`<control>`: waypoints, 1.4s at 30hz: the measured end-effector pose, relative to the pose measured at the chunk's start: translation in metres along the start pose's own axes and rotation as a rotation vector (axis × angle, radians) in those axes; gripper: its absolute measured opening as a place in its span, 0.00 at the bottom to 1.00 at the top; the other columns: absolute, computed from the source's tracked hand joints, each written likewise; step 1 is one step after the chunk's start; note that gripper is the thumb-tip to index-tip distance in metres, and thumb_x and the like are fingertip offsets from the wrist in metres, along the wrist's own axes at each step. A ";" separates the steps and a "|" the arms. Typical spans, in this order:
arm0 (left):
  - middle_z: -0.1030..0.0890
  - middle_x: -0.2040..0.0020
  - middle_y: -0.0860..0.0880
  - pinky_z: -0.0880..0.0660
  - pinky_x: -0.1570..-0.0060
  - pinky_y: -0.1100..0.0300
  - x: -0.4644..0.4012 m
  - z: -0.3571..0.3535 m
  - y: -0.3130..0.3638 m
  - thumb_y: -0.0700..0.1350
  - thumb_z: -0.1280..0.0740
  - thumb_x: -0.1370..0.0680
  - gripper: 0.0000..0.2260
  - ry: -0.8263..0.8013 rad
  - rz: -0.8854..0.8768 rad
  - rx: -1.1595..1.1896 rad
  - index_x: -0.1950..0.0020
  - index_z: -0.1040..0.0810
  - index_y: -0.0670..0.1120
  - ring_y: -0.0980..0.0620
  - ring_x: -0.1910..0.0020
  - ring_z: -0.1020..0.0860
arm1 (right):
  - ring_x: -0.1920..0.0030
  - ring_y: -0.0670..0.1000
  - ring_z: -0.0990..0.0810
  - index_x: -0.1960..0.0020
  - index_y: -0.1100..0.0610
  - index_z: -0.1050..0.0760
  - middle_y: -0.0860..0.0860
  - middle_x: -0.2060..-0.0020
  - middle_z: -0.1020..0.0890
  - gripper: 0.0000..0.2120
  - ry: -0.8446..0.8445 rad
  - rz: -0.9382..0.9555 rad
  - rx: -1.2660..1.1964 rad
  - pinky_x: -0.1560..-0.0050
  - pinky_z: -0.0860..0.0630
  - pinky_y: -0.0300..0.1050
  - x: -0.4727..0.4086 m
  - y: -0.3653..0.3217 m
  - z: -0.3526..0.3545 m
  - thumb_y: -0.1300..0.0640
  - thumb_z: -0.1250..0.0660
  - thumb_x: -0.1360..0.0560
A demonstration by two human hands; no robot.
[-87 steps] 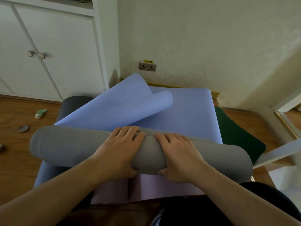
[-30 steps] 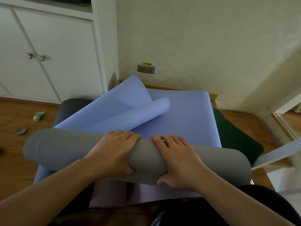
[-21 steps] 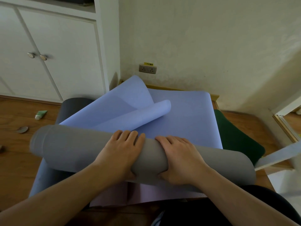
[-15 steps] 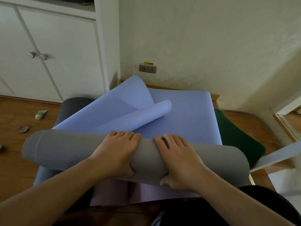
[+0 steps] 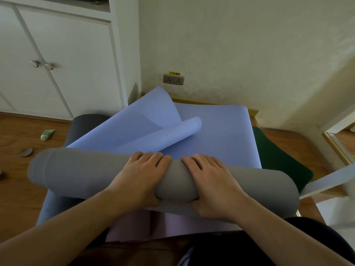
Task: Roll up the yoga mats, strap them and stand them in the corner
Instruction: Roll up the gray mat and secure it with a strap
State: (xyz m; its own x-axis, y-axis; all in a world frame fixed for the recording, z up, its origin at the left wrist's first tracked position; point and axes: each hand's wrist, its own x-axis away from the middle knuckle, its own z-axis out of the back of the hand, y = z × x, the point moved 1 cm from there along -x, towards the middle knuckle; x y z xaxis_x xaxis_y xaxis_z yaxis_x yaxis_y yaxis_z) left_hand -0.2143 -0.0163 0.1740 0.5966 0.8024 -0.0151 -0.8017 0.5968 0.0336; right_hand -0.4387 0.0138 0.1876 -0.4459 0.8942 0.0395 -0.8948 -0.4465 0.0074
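1. A rolled grey yoga mat (image 5: 86, 175) is held crosswise over a blue mat (image 5: 221, 135) spread on the floor, near the room's corner.
2. It is gripped by the left hand (image 5: 141, 177) and right hand (image 5: 213, 181), fingers draped over the top, thumbs tucked beneath.
3. Compared with half a second ago, the roll has been nudged slightly to the right; the grip is unchanged.
4. The roll is judged to be tightening; no strap is visible.

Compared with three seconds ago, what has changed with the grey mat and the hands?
Little changed: the grey mat roll only rocked slightly in place. Left hand and right hand still grip its middle; the blue mat lies beneath as before.
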 end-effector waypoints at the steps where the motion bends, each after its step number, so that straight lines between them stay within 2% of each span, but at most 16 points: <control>1: 0.21 0.43 0.51 0.25 0.44 0.47 0.000 0.003 -0.004 0.62 0.28 0.40 0.39 -0.005 0.006 0.039 0.31 0.27 0.49 0.46 0.47 0.21 | 0.32 0.57 0.28 0.19 0.53 0.42 0.53 0.30 0.30 0.52 0.002 0.008 0.025 0.28 0.31 0.54 0.001 -0.001 0.000 0.38 0.27 0.37; 3: 0.21 0.42 0.54 0.26 0.41 0.50 0.000 0.006 -0.012 0.64 0.28 0.38 0.41 -0.035 0.015 0.092 0.28 0.29 0.51 0.49 0.44 0.21 | 0.29 0.58 0.31 0.17 0.54 0.46 0.54 0.27 0.32 0.60 -0.011 0.016 0.083 0.24 0.34 0.55 0.001 -0.002 0.001 0.35 0.23 0.39; 5: 0.22 0.38 0.56 0.28 0.36 0.52 0.001 0.008 -0.012 0.67 0.29 0.37 0.43 -0.062 0.008 0.113 0.25 0.34 0.52 0.52 0.41 0.23 | 0.30 0.57 0.29 0.17 0.53 0.48 0.53 0.28 0.31 0.61 -0.026 0.013 0.083 0.26 0.32 0.55 -0.001 -0.002 0.001 0.35 0.21 0.39; 9: 0.24 0.34 0.48 0.33 0.28 0.39 0.006 0.006 0.000 0.66 0.28 0.42 0.48 -0.012 0.018 -0.025 0.25 0.30 0.46 0.44 0.35 0.25 | 0.34 0.56 0.25 0.19 0.51 0.42 0.51 0.31 0.27 0.55 -0.005 -0.010 0.031 0.31 0.27 0.53 -0.006 0.000 0.003 0.40 0.22 0.39; 11: 0.27 0.32 0.41 0.31 0.30 0.36 0.006 0.003 0.002 0.67 0.25 0.46 0.56 0.004 0.037 -0.096 0.22 0.32 0.43 0.38 0.34 0.26 | 0.32 0.54 0.25 0.19 0.50 0.41 0.50 0.30 0.26 0.54 0.006 -0.038 -0.010 0.29 0.28 0.53 -0.007 0.004 0.006 0.38 0.22 0.39; 13: 0.27 0.34 0.40 0.28 0.35 0.38 0.004 0.001 0.002 0.65 0.22 0.47 0.58 -0.005 0.042 -0.129 0.22 0.33 0.42 0.37 0.38 0.25 | 0.32 0.52 0.25 0.19 0.49 0.41 0.48 0.29 0.26 0.53 0.020 -0.038 -0.056 0.28 0.29 0.52 -0.005 0.006 0.006 0.37 0.23 0.38; 16: 0.24 0.40 0.44 0.26 0.43 0.42 0.001 -0.001 0.002 0.59 0.22 0.45 0.49 -0.005 0.035 -0.107 0.27 0.30 0.43 0.40 0.45 0.23 | 0.29 0.54 0.28 0.16 0.50 0.48 0.50 0.27 0.29 0.55 0.000 -0.020 -0.039 0.25 0.33 0.52 -0.003 0.002 0.003 0.37 0.25 0.35; 20: 0.22 0.46 0.52 0.26 0.47 0.48 0.004 0.005 0.000 0.65 0.28 0.43 0.43 -0.073 0.056 0.008 0.32 0.28 0.49 0.47 0.49 0.21 | 0.22 0.59 0.38 0.15 0.51 0.63 0.56 0.23 0.39 0.66 -0.095 -0.050 0.064 0.20 0.41 0.54 -0.002 0.003 0.006 0.32 0.22 0.35; 24: 0.23 0.42 0.56 0.27 0.41 0.51 0.003 0.011 -0.002 0.67 0.29 0.41 0.42 -0.074 0.044 0.066 0.30 0.31 0.53 0.50 0.44 0.22 | 0.29 0.56 0.30 0.15 0.51 0.55 0.52 0.28 0.31 0.59 -0.034 -0.025 0.045 0.24 0.35 0.52 -0.004 0.004 0.007 0.36 0.24 0.34; 28: 0.25 0.36 0.50 0.26 0.36 0.49 0.005 0.011 -0.002 0.70 0.28 0.43 0.48 -0.051 0.035 -0.019 0.27 0.30 0.49 0.46 0.39 0.25 | 0.31 0.52 0.27 0.20 0.46 0.44 0.47 0.30 0.27 0.51 0.007 -0.032 -0.026 0.26 0.32 0.52 -0.006 0.008 0.010 0.36 0.23 0.35; 30: 0.26 0.36 0.47 0.25 0.39 0.45 0.006 0.008 0.000 0.70 0.26 0.46 0.53 -0.050 0.047 -0.074 0.26 0.30 0.46 0.43 0.41 0.24 | 0.34 0.51 0.25 0.23 0.46 0.41 0.46 0.33 0.25 0.47 0.023 -0.039 -0.073 0.29 0.30 0.51 -0.005 0.008 0.012 0.37 0.24 0.35; 32: 0.25 0.41 0.46 0.23 0.47 0.44 0.005 0.005 0.003 0.67 0.24 0.46 0.52 -0.063 0.052 -0.105 0.27 0.29 0.44 0.42 0.46 0.23 | 0.36 0.51 0.25 0.23 0.46 0.40 0.46 0.34 0.24 0.44 0.027 -0.029 -0.099 0.30 0.29 0.51 -0.004 0.006 0.012 0.39 0.25 0.34; 35: 0.24 0.43 0.48 0.24 0.49 0.45 0.005 0.003 0.000 0.64 0.25 0.43 0.46 -0.046 0.045 -0.064 0.29 0.28 0.47 0.44 0.48 0.22 | 0.31 0.54 0.28 0.19 0.49 0.47 0.49 0.30 0.28 0.50 -0.005 -0.011 -0.041 0.24 0.34 0.52 -0.001 0.002 0.009 0.36 0.27 0.33; 37: 0.23 0.41 0.51 0.24 0.45 0.46 0.004 0.007 -0.004 0.66 0.27 0.41 0.45 -0.047 0.049 0.014 0.28 0.30 0.49 0.47 0.45 0.21 | 0.28 0.56 0.32 0.16 0.51 0.53 0.53 0.27 0.32 0.59 -0.036 0.006 0.051 0.22 0.38 0.53 0.000 0.000 0.006 0.33 0.25 0.34; 39: 0.24 0.36 0.55 0.26 0.37 0.50 0.004 0.010 -0.004 0.69 0.29 0.38 0.45 -0.077 0.047 0.083 0.24 0.33 0.52 0.50 0.40 0.23 | 0.29 0.57 0.32 0.16 0.53 0.55 0.54 0.28 0.33 0.64 -0.064 0.006 0.101 0.22 0.37 0.54 -0.001 -0.001 0.004 0.32 0.22 0.38; 42: 0.23 0.35 0.56 0.29 0.34 0.54 0.006 0.010 -0.001 0.70 0.29 0.37 0.43 -0.053 0.026 0.111 0.25 0.32 0.54 0.52 0.38 0.24 | 0.33 0.57 0.27 0.19 0.52 0.47 0.52 0.32 0.28 0.56 -0.031 -0.002 0.084 0.28 0.30 0.54 -0.005 0.002 0.001 0.38 0.22 0.38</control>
State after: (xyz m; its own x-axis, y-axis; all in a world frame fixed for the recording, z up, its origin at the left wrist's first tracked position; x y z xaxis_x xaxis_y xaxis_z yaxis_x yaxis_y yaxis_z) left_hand -0.2095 -0.0117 0.1842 0.5788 0.8145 0.0403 -0.8100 0.5685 0.1439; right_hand -0.4383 0.0089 0.1881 -0.4417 0.8944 0.0699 -0.8901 -0.4467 0.0909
